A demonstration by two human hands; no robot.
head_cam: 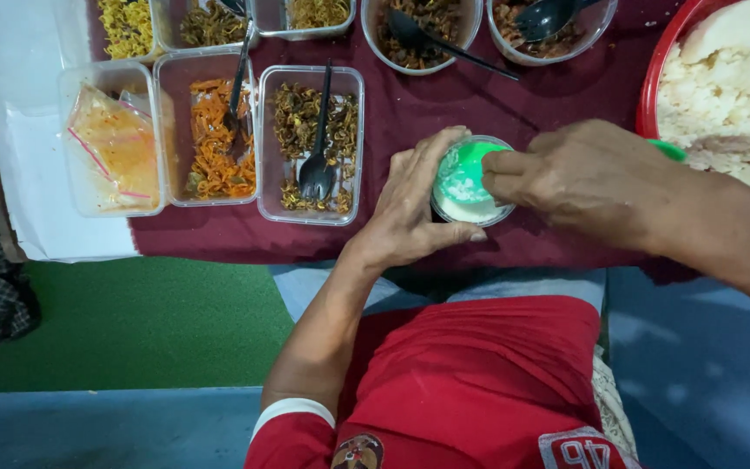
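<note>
My left hand [410, 204] curls around a small round clear cup [466, 201] holding white rice, steadying it on the dark red cloth [444, 100]. Over the cup's top, my right hand [579, 178] grips a green plastic scoop [472, 165] whose bowl presses into the rice; the green handle end [668, 149] sticks out behind the hand. To the right stands a big red basin [663, 65] heaped with white rice.
Clear rectangular tubs of side dishes line the cloth: orange shreds [214, 139], brown fried bits with a black spoon [316, 143], a bagged orange sauce [115, 143]. Round bowls with black spoons [423, 35] sit at the back. White paper [32, 174] and green floor lie left.
</note>
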